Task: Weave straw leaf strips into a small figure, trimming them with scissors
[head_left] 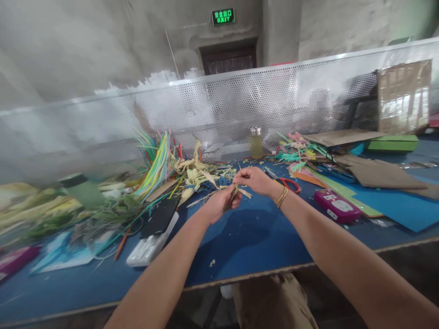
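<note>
Above the blue table, my left hand (220, 205) is closed around a small brownish-green bundle of dried husk (233, 197), with a pale strip sticking out to the right. The thumb and fingertips of my right hand (256, 180) pinch together at the bundle's top end, touching the left hand's fingers. Too small to make out is the exact piece between those fingertips. Just beyond both hands lies a loose heap of pale dried husks (197, 176), with blue cord or wire mixed in. Scissors with red handles (291, 185) rest beside my right wrist.
A black phone (159, 219) lies on a white case (146, 253) at left. Coloured stems (157, 157) and a green bottle (82, 192) stand behind. At right are a purple device (338, 205), blue sheets (394, 208) and cardboard (387, 176). A perforated metal panel (233, 100) borders the back.
</note>
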`<state>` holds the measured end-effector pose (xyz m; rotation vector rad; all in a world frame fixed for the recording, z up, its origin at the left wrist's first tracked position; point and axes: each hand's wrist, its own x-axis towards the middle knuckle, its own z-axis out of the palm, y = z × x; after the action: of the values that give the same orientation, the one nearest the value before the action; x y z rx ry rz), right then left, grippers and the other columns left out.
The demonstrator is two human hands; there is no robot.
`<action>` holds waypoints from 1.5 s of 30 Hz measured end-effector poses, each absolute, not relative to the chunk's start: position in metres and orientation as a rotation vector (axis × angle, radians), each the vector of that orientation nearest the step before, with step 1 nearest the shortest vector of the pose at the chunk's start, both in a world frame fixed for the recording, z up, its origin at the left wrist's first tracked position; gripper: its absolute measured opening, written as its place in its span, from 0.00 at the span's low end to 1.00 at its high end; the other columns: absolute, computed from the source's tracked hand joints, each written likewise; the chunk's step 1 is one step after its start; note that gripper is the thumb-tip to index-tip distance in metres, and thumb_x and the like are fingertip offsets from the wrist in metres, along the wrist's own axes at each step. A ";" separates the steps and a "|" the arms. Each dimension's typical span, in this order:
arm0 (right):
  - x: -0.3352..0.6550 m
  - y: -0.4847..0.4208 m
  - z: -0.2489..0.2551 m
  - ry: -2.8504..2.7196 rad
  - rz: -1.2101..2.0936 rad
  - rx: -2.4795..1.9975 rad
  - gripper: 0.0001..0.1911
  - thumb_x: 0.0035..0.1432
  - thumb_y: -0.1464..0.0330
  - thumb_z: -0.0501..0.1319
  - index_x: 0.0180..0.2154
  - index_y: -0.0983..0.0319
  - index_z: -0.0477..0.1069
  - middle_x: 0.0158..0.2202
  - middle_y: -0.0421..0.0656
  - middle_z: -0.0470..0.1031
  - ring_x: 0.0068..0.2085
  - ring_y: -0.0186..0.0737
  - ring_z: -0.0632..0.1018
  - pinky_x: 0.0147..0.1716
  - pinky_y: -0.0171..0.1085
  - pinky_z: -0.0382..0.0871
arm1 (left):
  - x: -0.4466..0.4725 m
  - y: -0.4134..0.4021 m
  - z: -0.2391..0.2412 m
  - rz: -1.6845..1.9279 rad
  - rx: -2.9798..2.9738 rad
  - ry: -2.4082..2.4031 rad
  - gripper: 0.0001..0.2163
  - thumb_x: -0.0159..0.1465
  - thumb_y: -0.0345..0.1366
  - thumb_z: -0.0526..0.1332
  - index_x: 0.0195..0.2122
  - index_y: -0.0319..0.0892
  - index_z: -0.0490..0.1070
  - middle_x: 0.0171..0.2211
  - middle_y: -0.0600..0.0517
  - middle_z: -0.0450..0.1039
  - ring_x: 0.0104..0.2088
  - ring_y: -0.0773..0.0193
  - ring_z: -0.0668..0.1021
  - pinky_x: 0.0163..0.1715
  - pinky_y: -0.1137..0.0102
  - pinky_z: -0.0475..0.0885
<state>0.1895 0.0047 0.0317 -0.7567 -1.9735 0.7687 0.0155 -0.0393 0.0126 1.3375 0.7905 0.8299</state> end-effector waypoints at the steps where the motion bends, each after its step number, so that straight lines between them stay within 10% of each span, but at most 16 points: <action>1: 0.189 0.004 0.032 -1.986 0.765 -0.756 0.10 0.54 0.63 0.62 0.29 0.63 0.75 0.28 0.40 0.75 0.30 0.33 0.71 0.33 0.34 0.65 | 0.015 -0.040 0.013 0.816 1.296 0.768 0.17 0.64 0.50 0.53 0.30 0.40 0.66 0.25 0.53 0.59 0.24 0.69 0.62 0.26 0.72 0.58; 9: 0.187 -0.001 0.039 -1.918 0.892 -0.682 0.10 0.52 0.61 0.64 0.29 0.63 0.74 0.28 0.40 0.75 0.30 0.33 0.72 0.33 0.34 0.66 | 0.024 -0.041 0.012 0.948 1.233 0.614 0.15 0.59 0.43 0.61 0.23 0.39 0.61 0.20 0.57 0.50 0.21 0.71 0.55 0.22 0.73 0.52; 28: 0.195 -0.007 0.050 -2.006 0.504 -0.637 0.06 0.56 0.65 0.62 0.34 0.59 0.77 0.34 0.42 0.78 0.36 0.35 0.75 0.38 0.36 0.66 | -0.004 -0.037 0.025 1.248 1.681 0.804 0.13 0.54 0.41 0.66 0.38 0.42 0.74 0.34 0.51 0.72 0.35 0.62 0.70 0.39 0.68 0.63; 33: 0.199 -0.009 0.057 -2.140 0.171 -0.637 0.07 0.59 0.63 0.61 0.33 0.57 0.78 0.34 0.41 0.78 0.38 0.37 0.73 0.42 0.38 0.61 | -0.001 -0.038 0.027 1.298 1.868 0.767 0.20 0.62 0.52 0.54 0.30 0.41 0.76 0.34 0.47 0.74 0.39 0.58 0.72 0.46 0.65 0.63; 45: 0.191 -0.006 0.042 -2.283 -0.205 -0.842 0.09 0.62 0.63 0.58 0.33 0.54 0.76 0.35 0.39 0.79 0.40 0.39 0.70 0.46 0.43 0.47 | 0.009 -0.035 0.026 1.087 1.590 0.958 0.13 0.57 0.39 0.58 0.18 0.40 0.68 0.20 0.51 0.66 0.25 0.65 0.68 0.30 0.70 0.63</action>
<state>0.1913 -0.0057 0.0417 -0.8420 -2.2826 -0.2047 0.0092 -0.0355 0.0257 1.5903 0.9582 1.0874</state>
